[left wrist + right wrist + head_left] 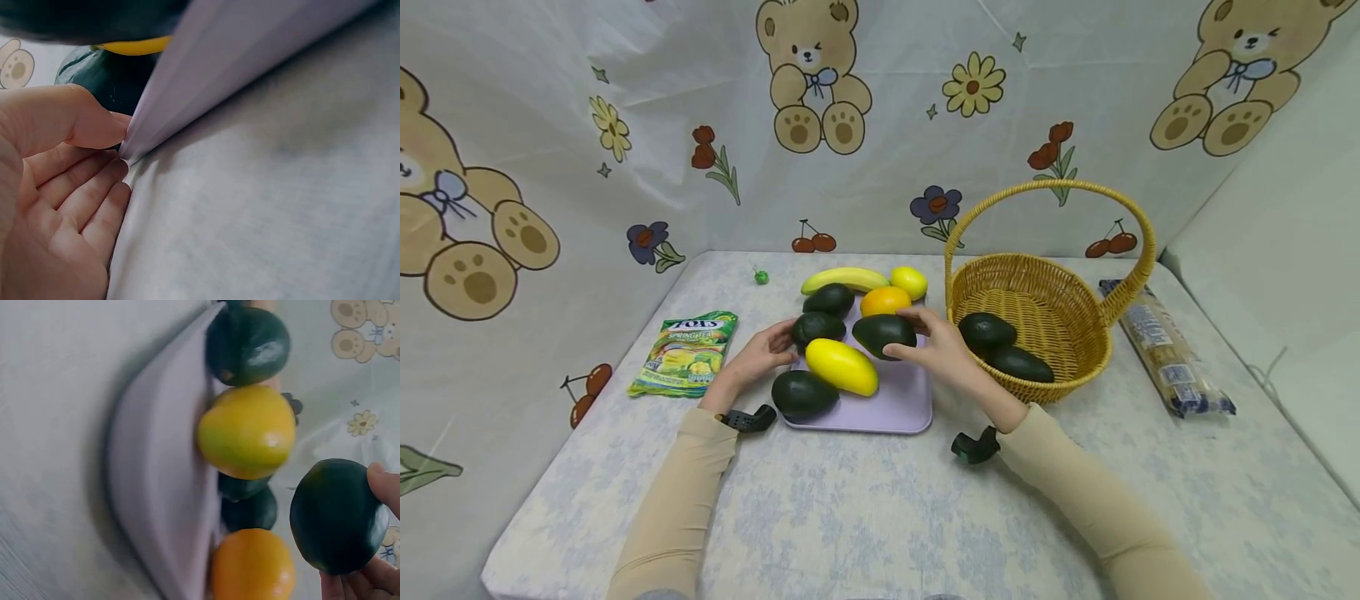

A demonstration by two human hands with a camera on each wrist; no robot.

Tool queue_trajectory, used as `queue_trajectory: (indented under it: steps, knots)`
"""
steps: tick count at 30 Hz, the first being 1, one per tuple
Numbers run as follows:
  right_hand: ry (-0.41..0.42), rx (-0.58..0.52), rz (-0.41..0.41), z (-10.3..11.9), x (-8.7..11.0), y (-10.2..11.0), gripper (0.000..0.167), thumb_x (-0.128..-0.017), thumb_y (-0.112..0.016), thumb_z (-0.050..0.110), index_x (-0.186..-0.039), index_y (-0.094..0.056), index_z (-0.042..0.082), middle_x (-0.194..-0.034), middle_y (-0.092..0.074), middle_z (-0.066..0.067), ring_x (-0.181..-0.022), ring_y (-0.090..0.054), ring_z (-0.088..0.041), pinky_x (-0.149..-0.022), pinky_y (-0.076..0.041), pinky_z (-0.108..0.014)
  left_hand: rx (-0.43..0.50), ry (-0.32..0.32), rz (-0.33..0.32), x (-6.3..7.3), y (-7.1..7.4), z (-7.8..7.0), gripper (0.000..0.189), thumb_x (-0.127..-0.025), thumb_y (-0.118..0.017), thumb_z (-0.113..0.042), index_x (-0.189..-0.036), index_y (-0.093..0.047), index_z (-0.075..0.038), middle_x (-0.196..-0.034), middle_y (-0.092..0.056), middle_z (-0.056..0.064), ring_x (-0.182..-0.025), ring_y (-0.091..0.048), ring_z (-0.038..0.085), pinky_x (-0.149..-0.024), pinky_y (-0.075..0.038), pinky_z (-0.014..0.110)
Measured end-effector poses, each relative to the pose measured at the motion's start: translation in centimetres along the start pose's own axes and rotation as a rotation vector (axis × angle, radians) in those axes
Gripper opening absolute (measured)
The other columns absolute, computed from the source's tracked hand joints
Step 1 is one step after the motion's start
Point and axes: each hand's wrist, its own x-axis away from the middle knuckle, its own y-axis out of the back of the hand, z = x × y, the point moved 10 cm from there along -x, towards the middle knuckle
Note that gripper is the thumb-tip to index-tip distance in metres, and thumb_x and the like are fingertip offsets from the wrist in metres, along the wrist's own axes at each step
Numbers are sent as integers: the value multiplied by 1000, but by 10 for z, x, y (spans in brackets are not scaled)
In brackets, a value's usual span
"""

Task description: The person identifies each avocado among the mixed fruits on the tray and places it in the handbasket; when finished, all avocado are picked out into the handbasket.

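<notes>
My right hand grips a dark green avocado above a lilac tray; in the right wrist view this avocado sits between thumb and fingers, apart from the other fruit. At the tray's left side is my left hand, its thumb and fingertips pinching the rim in the left wrist view. Three more avocados lie along the tray's left side, with a yellow mango beside them. An orange, a lemon and a banana lie toward the back.
Right of the tray stands a wicker basket with a tall handle, two avocados inside. A clear packet lies behind and right of it. On the left are a green candy bag and a small green item.
</notes>
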Motion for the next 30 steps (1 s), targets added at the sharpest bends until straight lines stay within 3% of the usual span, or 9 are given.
queue_trajectory:
  steps: [5, 12, 26, 30]
  knots:
    - [-8, -73, -26, 16, 6, 30, 67, -78, -77, 35, -133, -50, 9, -130, -53, -7, -118, -53, -23, -98, -45, -39, -3, 14, 1, -1, -1, 3, 70, -83, -56, 10, -146, -24, 5, -150, -24, 23, -137, -25, 37, -111, -24, 46]
    - [31, -135, -74, 29, 17, 82, 61, -82, -75, 22, -135, -49, 7, -129, -53, -10, -119, -51, -22, -97, -45, -33, 6, 23, -5, -2, 0, 5, 71, -84, -56, 10, -146, -25, 4, -151, -25, 21, -137, -25, 35, -111, -25, 44]
    - [-140, 62, -91, -31, 43, 162, 62, -86, -69, 31, -140, -44, 15, -135, -45, -5, -121, -47, -22, -82, -47, -16, -12, 37, -6, -2, 1, 6, 71, -84, -56, 10, -147, -24, 4, -151, -23, 22, -137, -24, 35, -111, -26, 43]
    - [-186, 112, -99, -44, 53, 180, 65, -87, -68, 34, -142, -41, 15, -138, -43, -6, -125, -44, -24, -90, -46, -27, -13, 46, -9, -1, 1, 6, 71, -83, -56, 10, -147, -24, 4, -151, -23, 22, -137, -24, 35, -111, -26, 43]
